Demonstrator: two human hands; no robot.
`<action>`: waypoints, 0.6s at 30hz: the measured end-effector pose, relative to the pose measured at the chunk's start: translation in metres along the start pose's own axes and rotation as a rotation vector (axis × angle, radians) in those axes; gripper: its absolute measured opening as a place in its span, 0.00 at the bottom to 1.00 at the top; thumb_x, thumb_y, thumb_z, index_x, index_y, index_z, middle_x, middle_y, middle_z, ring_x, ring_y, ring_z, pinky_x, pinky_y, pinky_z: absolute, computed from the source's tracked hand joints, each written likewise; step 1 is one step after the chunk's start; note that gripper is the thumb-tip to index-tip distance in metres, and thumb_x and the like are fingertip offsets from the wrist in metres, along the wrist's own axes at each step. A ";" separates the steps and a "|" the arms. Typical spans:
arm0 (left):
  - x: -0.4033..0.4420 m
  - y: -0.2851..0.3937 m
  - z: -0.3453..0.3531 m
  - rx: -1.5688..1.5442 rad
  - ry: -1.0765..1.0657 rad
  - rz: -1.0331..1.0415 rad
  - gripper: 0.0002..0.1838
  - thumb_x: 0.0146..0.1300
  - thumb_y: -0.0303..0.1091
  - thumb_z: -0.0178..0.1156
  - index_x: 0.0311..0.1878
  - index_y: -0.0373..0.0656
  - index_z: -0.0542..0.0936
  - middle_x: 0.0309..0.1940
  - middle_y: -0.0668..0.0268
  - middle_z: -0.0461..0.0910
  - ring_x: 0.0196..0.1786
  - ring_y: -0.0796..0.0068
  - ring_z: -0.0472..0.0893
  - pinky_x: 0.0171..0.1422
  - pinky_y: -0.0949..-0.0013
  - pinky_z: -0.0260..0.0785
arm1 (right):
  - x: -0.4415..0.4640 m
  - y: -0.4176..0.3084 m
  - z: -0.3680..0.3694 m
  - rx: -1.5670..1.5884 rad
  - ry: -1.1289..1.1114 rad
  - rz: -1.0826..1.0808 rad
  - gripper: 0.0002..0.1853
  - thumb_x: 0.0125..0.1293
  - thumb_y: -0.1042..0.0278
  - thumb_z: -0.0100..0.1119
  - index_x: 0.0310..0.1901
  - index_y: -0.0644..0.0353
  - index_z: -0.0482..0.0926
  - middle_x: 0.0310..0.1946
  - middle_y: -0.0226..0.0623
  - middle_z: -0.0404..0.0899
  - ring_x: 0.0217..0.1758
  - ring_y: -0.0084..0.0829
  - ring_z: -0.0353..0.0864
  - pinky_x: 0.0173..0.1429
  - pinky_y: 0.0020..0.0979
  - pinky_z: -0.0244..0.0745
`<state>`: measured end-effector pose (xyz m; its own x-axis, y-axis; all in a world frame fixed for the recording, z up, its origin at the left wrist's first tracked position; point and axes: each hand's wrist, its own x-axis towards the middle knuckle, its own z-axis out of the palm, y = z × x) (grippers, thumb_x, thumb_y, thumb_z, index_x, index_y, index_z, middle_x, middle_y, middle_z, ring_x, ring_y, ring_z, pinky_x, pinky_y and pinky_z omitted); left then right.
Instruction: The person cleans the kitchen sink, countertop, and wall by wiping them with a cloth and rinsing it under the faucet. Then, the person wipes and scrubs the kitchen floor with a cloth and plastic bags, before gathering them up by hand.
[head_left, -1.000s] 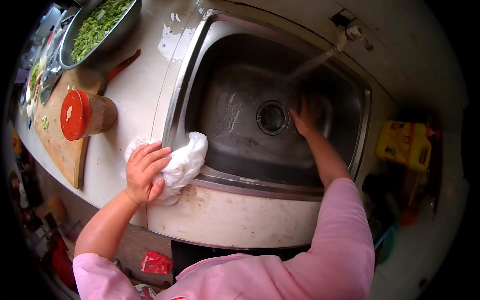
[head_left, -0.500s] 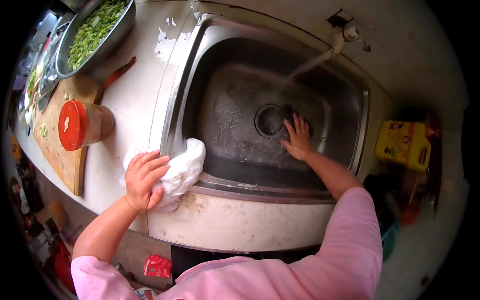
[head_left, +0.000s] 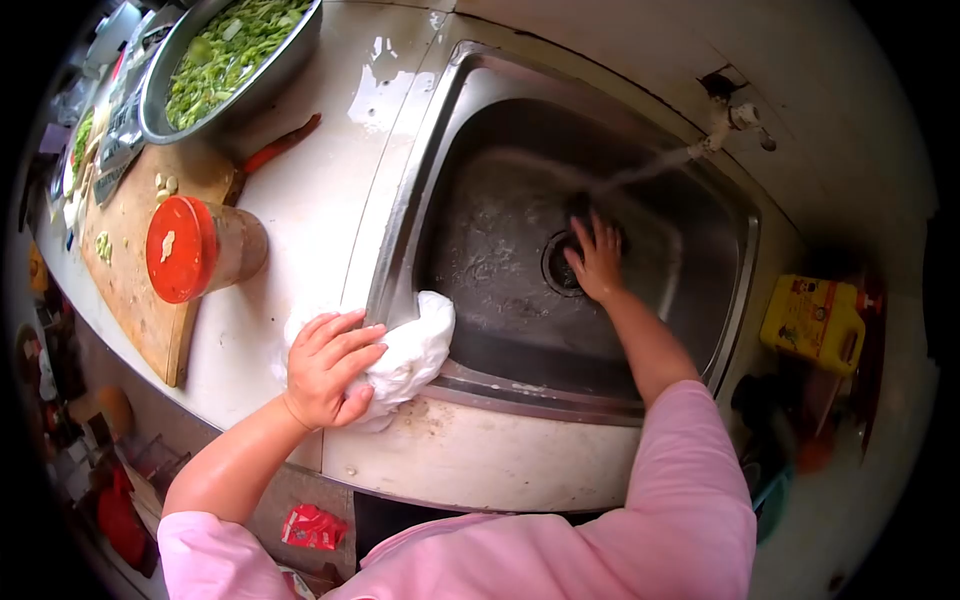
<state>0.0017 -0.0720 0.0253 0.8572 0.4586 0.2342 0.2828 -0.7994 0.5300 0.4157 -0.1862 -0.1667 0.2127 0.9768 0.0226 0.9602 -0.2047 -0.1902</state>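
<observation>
My left hand (head_left: 330, 372) lies with fingers stretched out over a crumpled white plastic bag (head_left: 420, 345) at the sink's near left corner. The bag sits partly on the counter and partly on the sink rim. Inside the stainless steel sink (head_left: 480, 375), my right hand (head_left: 598, 262) reaches down with its fingers spread. It is beside the round drain (head_left: 558, 268), partly covering it. A small dark thing (head_left: 580, 205) is at its fingertips; I cannot make out what it is. Water runs from the tap (head_left: 722, 128) into the basin.
Left of the sink stand a jar with a red lid (head_left: 182, 250), a wooden cutting board (head_left: 140, 300) and a metal bowl (head_left: 155, 110) of chopped greens. A knife-like thing with a red-brown handle (head_left: 282, 143) lies behind the jar. A yellow jug (head_left: 815, 322) is at the right.
The view has shifted, so the counter and sink appear further right. My right hand has moved a little further back, over the drain's edge. My left hand stays on the bag.
</observation>
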 end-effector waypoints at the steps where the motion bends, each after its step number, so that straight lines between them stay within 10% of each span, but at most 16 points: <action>1: -0.001 0.000 0.001 -0.005 0.003 0.000 0.18 0.52 0.44 0.49 0.39 0.42 0.79 0.44 0.60 0.78 0.51 0.56 0.75 0.56 0.56 0.63 | 0.021 -0.017 0.002 0.055 0.012 -0.001 0.26 0.60 0.54 0.54 0.60 0.46 0.66 0.66 0.42 0.54 0.68 0.49 0.51 0.68 0.51 0.44; 10: -0.004 0.002 0.001 -0.004 0.020 0.000 0.18 0.53 0.44 0.49 0.40 0.42 0.78 0.45 0.61 0.78 0.52 0.58 0.75 0.57 0.57 0.62 | 0.016 -0.092 -0.011 0.237 -0.165 -0.481 0.19 0.50 0.78 0.56 0.45 0.52 0.75 0.59 0.41 0.64 0.65 0.44 0.59 0.68 0.46 0.53; 18: -0.004 0.004 0.004 -0.012 0.062 0.017 0.18 0.54 0.42 0.48 0.40 0.40 0.77 0.44 0.59 0.78 0.52 0.54 0.74 0.57 0.54 0.61 | -0.042 -0.009 -0.142 0.389 0.129 0.099 0.16 0.57 0.72 0.57 0.49 0.51 0.76 0.54 0.46 0.70 0.57 0.46 0.69 0.61 0.37 0.64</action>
<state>0.0009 -0.0785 0.0234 0.8335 0.4683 0.2933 0.2628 -0.8029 0.5351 0.4239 -0.2346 -0.0263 0.3456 0.9326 0.1037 0.7992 -0.2346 -0.5534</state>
